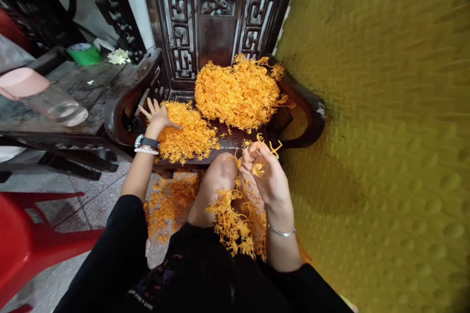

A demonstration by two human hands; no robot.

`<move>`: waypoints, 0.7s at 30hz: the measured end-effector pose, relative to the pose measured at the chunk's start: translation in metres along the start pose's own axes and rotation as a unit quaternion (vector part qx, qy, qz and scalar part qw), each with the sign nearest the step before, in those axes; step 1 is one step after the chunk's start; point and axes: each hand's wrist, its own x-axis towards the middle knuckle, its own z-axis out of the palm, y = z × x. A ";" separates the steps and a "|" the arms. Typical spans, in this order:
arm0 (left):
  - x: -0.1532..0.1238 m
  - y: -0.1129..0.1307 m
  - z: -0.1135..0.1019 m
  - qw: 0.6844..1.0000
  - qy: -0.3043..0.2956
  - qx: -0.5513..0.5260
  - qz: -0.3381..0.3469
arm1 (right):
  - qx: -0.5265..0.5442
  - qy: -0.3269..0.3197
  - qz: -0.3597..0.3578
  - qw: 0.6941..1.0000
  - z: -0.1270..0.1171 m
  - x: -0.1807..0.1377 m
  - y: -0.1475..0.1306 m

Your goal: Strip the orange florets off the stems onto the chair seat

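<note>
My left hand (157, 115), with a watch and bracelet at the wrist, lies spread with fingers apart on the smaller pile of orange stringy pieces (187, 134) on the seat of a dark carved wooden chair (220, 24). A bigger orange heap (238, 92) fills the back of the seat. My right hand (265, 172), wearing a thin bangle, is curled over my knee and pinches a small orange piece (257, 169). More orange strands (235, 222) lie on my lap between my knees. Others are scattered on the floor (169, 205) under the seat.
A yellow embossed wall (385, 132) fills the right side. At left is a dark wooden table (69, 88) with a clear bottle with a pink cap (44, 98), a green tape roll (85, 53) and white scraps. A red plastic chair (25, 244) stands at lower left.
</note>
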 end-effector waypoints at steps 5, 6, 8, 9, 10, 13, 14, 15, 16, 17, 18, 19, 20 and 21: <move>-0.004 0.002 -0.018 0.996 0.081 0.000 0.043 | -0.051 0.017 -0.062 0.997 0.005 -0.004 -0.001; -0.007 0.003 -0.023 0.989 0.141 -0.010 0.041 | -0.061 0.016 -0.066 0.996 0.007 -0.005 -0.001; -0.008 0.004 -0.030 0.972 0.230 -0.038 0.027 | -0.059 0.003 -0.065 0.996 0.010 -0.006 0.000; -0.007 0.004 -0.031 0.969 0.240 -0.052 0.022 | -0.048 -0.003 -0.063 0.997 0.010 -0.007 -0.001; -0.005 0.003 -0.031 0.972 0.225 -0.062 0.018 | -0.034 -0.004 -0.060 0.998 0.010 -0.008 -0.001; 0.006 -0.004 -0.019 0.989 0.129 -0.065 0.018 | 0.001 0.039 -0.078 0.996 0.000 -0.012 -0.008; 0.009 -0.007 -0.013 0.991 0.111 -0.068 0.020 | 0.004 0.069 -0.102 0.992 -0.006 -0.013 -0.012; 0.011 -0.010 -0.006 0.992 0.098 -0.074 0.026 | 0.002 0.104 -0.133 0.986 -0.013 -0.015 -0.016; 0.013 -0.013 0.000 0.992 0.088 -0.084 0.033 | -0.005 0.139 -0.164 0.977 -0.020 -0.017 -0.020; 0.013 -0.015 0.005 0.992 0.076 -0.094 0.038 | -0.015 0.172 -0.191 0.966 -0.027 -0.018 -0.024; 0.014 -0.016 0.009 0.992 0.060 -0.102 0.036 | -0.023 0.199 -0.209 0.957 -0.034 -0.020 -0.027; 0.013 -0.016 0.012 0.993 0.047 -0.110 0.025 | -0.028 0.218 -0.218 0.951 -0.039 -0.021 -0.029; 0.012 -0.016 0.014 0.992 0.046 -0.119 0.006 | -0.029 0.229 -0.219 0.948 -0.044 -0.022 -0.030; 0.010 -0.015 0.015 0.989 0.062 -0.130 -0.015 | -0.025 0.235 -0.216 0.947 -0.047 -0.023 -0.031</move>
